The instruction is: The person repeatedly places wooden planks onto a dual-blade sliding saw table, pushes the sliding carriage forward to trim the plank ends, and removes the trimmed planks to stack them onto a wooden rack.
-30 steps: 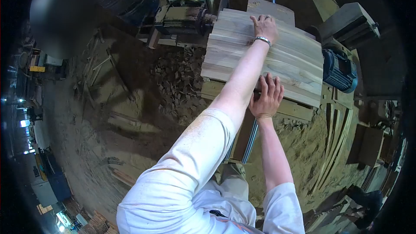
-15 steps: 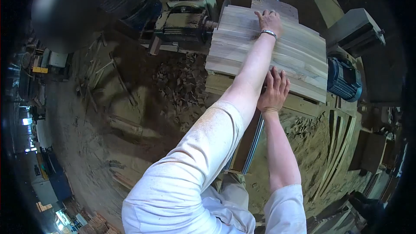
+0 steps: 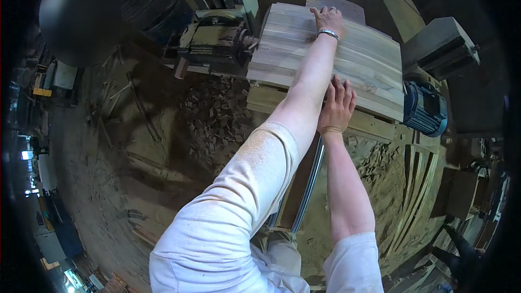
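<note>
A row of pale wooden boards (image 3: 369,57) lies side by side on a sliding carriage. My left hand (image 3: 330,20) reaches across to its far edge, wearing a bracelet, with the fingers bent over that edge. At the near edge, my right hand (image 3: 336,111) rests against the boards, fingers stretched out and spread on top. A light wooden base (image 3: 266,99) shows under the row, and an upright wooden panel (image 3: 347,8) stands beyond it. My left forearm crosses over the boards and covers part of them.
Dusty motors stand on both sides, one left (image 3: 214,43) and one blue-grey right (image 3: 426,108). Metal rails (image 3: 310,184) run below the carriage toward me. Wood offcuts (image 3: 217,111) heap on the left floor; long strips (image 3: 418,195) lie at the right. A grey box-shaped housing (image 3: 442,46) stands far right.
The boards and both hands have moved away from me relative to the two motors. The round blade edge seen earlier at the far left is now mostly hidden. My hands keep their places.
</note>
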Tool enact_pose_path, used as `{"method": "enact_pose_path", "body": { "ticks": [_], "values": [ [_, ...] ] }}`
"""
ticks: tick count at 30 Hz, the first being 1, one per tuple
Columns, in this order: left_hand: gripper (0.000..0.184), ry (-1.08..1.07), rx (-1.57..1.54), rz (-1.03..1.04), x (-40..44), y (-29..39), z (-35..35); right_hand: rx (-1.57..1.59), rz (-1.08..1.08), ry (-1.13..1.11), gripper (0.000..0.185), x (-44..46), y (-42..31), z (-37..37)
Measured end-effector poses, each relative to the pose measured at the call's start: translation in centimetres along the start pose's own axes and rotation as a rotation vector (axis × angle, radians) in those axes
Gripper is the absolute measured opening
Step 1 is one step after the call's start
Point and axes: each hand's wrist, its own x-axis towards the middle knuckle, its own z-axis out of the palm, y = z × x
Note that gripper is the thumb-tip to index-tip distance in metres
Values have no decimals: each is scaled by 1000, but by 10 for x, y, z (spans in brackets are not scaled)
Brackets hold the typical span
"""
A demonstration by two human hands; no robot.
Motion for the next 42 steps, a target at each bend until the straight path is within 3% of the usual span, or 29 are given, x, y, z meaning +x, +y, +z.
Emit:
{"method": "enact_pose_path", "body": {
  "ticks": [26, 37, 42],
  "values": [
    [47, 38, 47, 15, 90, -6, 19, 51, 21, -62, 63, 78, 23, 36],
    [38, 1, 59, 104, -65, 0, -18, 127, 60, -163, 71, -62, -19, -39],
    [44, -14, 48, 127, -170, -1, -27, 137, 51, -178, 70, -166, -46, -87]
  ]
}}
